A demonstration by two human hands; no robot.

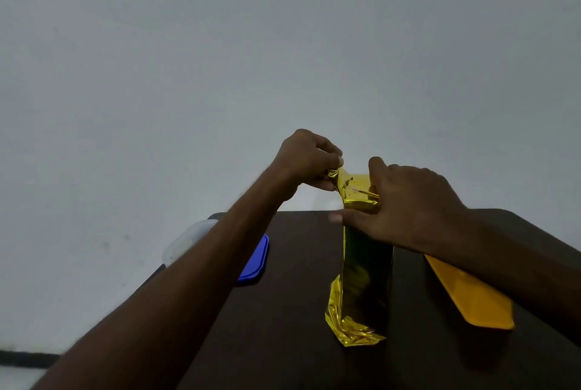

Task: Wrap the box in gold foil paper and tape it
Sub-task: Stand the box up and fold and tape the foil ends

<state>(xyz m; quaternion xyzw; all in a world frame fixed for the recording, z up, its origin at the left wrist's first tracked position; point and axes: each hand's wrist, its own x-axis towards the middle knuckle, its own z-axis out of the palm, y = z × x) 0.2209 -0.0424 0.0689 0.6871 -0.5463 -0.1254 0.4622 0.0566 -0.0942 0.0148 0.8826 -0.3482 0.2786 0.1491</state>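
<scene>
A tall box wrapped in gold foil paper (pixel 366 267) stands upright on the dark table (pixel 283 326). Loose foil is crumpled at its base. My left hand (pixel 306 160) pinches a foil flap at the top left of the box and holds it up. My right hand (pixel 405 207) grips the top of the box, thumb across its front and fingers over the foil folded on top. No tape is visible.
A blue lid (pixel 256 260) lies left of the box beside a clear plastic container (pixel 185 241) at the table's left edge. An orange flat lid (pixel 471 298) lies to the right, under my right forearm. A pale wall rises behind the table.
</scene>
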